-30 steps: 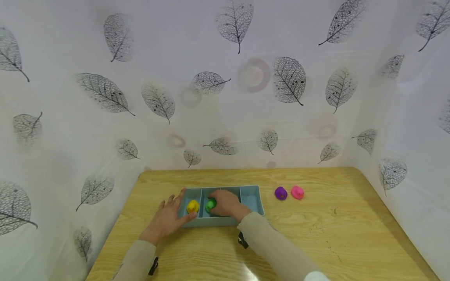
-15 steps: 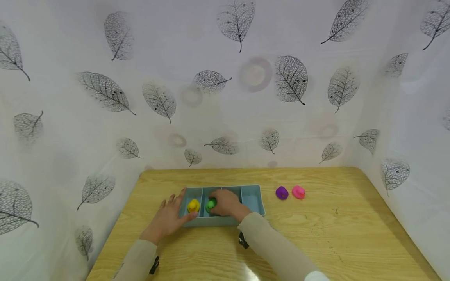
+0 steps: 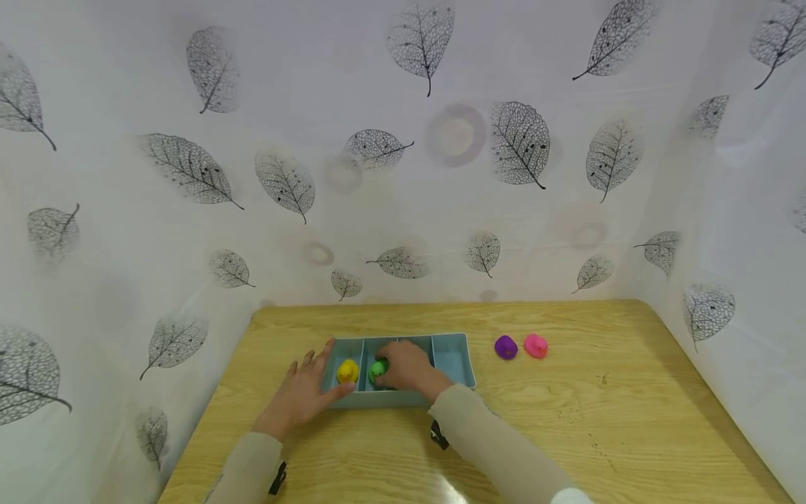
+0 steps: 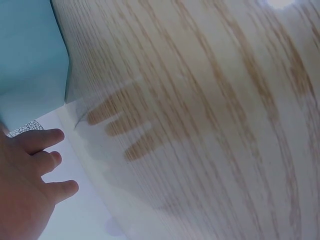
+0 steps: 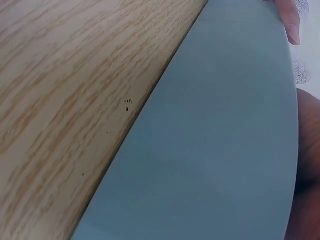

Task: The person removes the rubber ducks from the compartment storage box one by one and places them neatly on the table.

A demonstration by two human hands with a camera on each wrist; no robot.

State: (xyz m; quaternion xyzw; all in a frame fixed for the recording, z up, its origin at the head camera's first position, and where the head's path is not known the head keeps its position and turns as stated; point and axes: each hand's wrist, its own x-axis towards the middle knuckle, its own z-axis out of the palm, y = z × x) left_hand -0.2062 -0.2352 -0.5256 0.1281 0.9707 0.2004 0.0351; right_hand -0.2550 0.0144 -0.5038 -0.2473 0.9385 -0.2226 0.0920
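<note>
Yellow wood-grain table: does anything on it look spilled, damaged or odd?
Small dark specks mark the table right of the blue-grey rectangular tray, breaking up the wood grain. Dirt or damage, I can't tell.

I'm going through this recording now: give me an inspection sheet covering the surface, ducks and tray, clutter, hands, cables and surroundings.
Surface: wooden table with visible grain; a few dark specks at right.
Job's things: divided tray; yellow duck in its leftmost compartment; green duck in the next one, partly hidden; purple duck and pink duck on the table, right of the tray.
Clutter: nothing seen.
Left hand: at the tray's left end, fingers spread.
Right hand: reaching into the tray, fingers on the green duck.
Cables: nothing seen.
Surroundings: white leaf-print sheet behind the table and along both sides.
</note>
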